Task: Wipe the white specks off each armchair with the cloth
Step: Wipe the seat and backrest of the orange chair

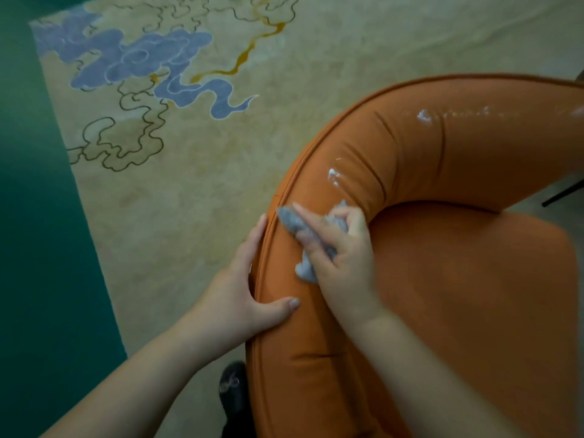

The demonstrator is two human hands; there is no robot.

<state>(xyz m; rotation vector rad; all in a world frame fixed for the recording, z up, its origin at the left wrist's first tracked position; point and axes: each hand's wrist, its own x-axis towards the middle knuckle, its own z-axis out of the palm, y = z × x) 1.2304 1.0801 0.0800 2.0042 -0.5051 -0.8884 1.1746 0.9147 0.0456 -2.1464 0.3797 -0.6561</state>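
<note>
Right hand point(339, 248), grip closed around the grey cloth point(292, 221), presses it on the orange armchair point(442, 279) rim. Nearest white specks point(334, 177) lie just ahead along the curved rim; further specks beyond. Left hand point(249, 286) braces the outer edge, fingers flat.

armchair point(442, 279): orange, padded, curved backrest roll wrapped round the seat; piped seam along its outer edge | white specks point(333, 177): 2 smeared clusters lay on the roll's top, 1 near the cloth, 1 point(423, 116) further along | cloth point(292, 221): grey, crumpled, was pressed against the roll near the seam
</note>
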